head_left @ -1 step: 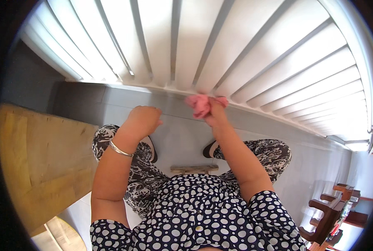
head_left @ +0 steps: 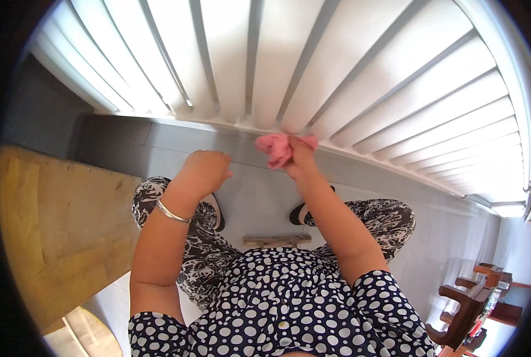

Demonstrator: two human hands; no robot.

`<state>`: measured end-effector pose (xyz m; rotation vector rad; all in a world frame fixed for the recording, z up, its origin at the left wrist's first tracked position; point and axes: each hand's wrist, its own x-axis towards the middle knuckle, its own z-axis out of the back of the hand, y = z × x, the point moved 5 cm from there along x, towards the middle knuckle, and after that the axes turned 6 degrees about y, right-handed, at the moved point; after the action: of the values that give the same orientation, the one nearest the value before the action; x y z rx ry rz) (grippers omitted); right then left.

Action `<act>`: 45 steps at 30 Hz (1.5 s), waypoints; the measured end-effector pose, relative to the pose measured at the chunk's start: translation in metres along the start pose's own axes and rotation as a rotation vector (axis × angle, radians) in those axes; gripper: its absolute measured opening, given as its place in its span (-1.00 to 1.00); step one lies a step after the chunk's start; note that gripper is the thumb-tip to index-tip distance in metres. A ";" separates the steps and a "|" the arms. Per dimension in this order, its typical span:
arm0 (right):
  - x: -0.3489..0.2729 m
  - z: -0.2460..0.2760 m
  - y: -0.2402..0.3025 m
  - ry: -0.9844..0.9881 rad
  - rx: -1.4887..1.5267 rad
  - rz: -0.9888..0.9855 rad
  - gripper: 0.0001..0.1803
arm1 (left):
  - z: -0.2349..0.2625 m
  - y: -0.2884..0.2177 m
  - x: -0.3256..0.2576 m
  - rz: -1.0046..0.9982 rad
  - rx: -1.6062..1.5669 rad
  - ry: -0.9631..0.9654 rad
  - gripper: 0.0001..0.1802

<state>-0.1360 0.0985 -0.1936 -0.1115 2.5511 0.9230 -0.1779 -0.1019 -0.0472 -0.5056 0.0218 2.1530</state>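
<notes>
My right hand (head_left: 302,158) is closed around a bunched pink cloth (head_left: 275,149). The cloth is by the bottom rail of a white slatted panel (head_left: 236,65), close to the foot of the slats; whether it presses on the rail is hard to make out. My left hand (head_left: 205,171), with a silver bangle (head_left: 171,210) on its wrist, hovers over the floor in front of the panel. Its fingers are curled in and nothing shows in them.
Grey tiled floor (head_left: 250,202) lies between my feet. At the left stands a wooden board-like piece of furniture (head_left: 69,232), with a round wooden top (head_left: 84,336) below it. A low wooden stool edge (head_left: 276,240) shows by my body. Dark brown wooden furniture (head_left: 465,309) stands at the lower right.
My right hand has slid a little to the left along the rail with the pink cloth. The left hand stays in the same place.
</notes>
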 end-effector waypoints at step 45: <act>-0.104 0.265 0.153 -0.660 -0.313 0.358 -0.73 | 0.008 -0.011 0.003 -0.009 0.042 0.032 -0.74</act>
<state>0.0218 0.3763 -0.2424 0.4933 1.8300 1.2368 -0.1734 -0.0907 -0.0393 -0.5146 0.0825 2.1313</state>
